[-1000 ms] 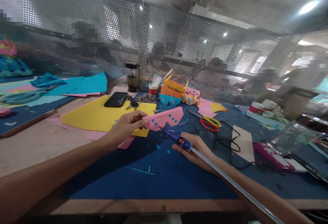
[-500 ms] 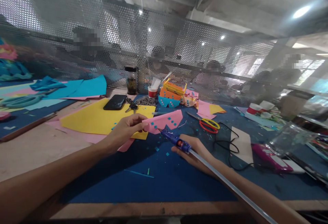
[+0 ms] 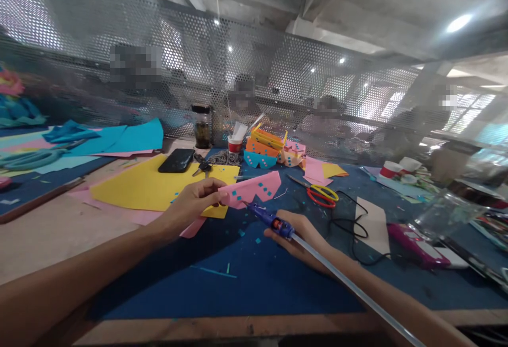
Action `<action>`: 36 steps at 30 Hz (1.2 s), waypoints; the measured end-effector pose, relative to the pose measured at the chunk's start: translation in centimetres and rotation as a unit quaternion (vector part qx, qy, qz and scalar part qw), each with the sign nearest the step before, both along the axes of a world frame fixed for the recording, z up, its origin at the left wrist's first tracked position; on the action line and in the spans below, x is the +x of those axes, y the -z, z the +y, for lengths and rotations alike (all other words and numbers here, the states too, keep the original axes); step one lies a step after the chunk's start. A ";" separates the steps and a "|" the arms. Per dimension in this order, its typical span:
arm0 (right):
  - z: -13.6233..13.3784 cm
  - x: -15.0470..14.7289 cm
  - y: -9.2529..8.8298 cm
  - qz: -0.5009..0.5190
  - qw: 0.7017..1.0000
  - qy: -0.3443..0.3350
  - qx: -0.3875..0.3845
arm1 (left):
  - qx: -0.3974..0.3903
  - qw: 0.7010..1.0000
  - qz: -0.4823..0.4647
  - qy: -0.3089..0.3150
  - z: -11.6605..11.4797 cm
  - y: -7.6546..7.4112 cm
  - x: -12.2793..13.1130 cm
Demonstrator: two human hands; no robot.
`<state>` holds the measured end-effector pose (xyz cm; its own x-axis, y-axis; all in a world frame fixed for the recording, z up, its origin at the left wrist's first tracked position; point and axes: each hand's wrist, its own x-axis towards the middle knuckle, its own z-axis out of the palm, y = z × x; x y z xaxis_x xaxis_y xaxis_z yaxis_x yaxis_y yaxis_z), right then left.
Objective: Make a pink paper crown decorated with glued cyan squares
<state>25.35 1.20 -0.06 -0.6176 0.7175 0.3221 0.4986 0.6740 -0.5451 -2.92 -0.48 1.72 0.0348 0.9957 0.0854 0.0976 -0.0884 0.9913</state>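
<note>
Between thumb and fingers, my left hand pinches the left end of a pink paper cutout with small blue squares stuck on it and a notched lower edge. My right hand is wrapped round a blue hot glue gun, whose tip is at the cutout's lower edge; I cannot tell whether it touches. A long clear glue stick sticks out of the gun's back along my right forearm. Loose blue paper squares lie on the dark blue mat below.
Scissors with red and yellow handles lie right of the cutout, near a black cord. Behind are decorated paper pieces, a paper cup and a jar. A phone and keys rest on yellow sheets.
The whole view has shifted slightly. Both hands keep their hold, with the glue gun's tip still at the pink cutout's lower edge.
</note>
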 end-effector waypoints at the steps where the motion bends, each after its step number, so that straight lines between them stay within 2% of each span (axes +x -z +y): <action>1: -0.1 0.0 -0.2 -0.003 1.000 -0.004 -0.002 | 0.004 1.000 0.003 -0.002 0.0 0.0 0.0; 4: -0.1 0.0 -0.2 0.001 1.000 -0.011 0.003 | 0.009 1.000 0.016 -0.005 0.0 -0.1 0.0; 12: 0.8 0.0 1.5 0.023 0.999 -0.014 0.036 | 0.005 1.000 0.022 -0.014 -0.1 -0.3 0.1; 29: 0.8 0.1 1.4 0.020 0.999 -0.013 0.032 | 0.008 0.999 0.025 -0.019 -0.2 -0.7 0.3; 36: 0.6 0.1 1.0 0.016 0.999 -0.008 0.027 | 0.008 0.999 0.027 -0.016 -0.1 -0.4 -0.1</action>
<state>25.42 1.78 -1.09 -0.6176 0.6884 0.3804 0.4706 0.7109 -0.5226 -2.99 -0.59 2.09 0.0082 0.9950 0.0992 0.1541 -0.0993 0.9831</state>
